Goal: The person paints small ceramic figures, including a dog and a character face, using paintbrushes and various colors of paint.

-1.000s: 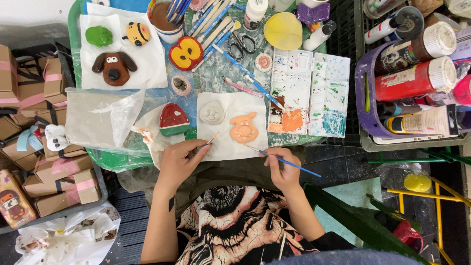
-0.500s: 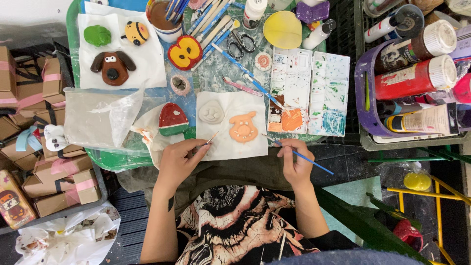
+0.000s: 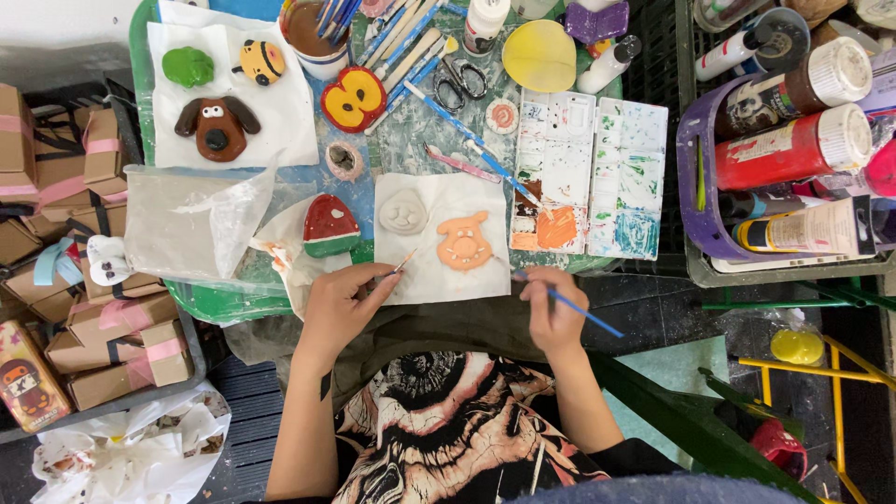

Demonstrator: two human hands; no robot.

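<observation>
Tabletop (image 3: 411, 140): green-rimmed, paint-smeared, crowded with craft supplies.
White paper sheet (image 3: 485, 280): at the tabletop's near edge, carrying an orange clay face (image 3: 464, 241) and, left of it, an unpainted grey clay face (image 3: 402, 212).
Left hand (image 3: 341, 303): at the sheet's left edge, fingers pinched on a small brush (image 3: 401, 265) whose tip lies on the sheet.
Right hand (image 3: 553, 308): below the sheet's right corner, closed around a blue-handled brush (image 3: 583, 313).
Paint palette (image 3: 588, 177): just right of the sheet.
Watermelon piece (image 3: 330, 226): just left of the sheet.
</observation>
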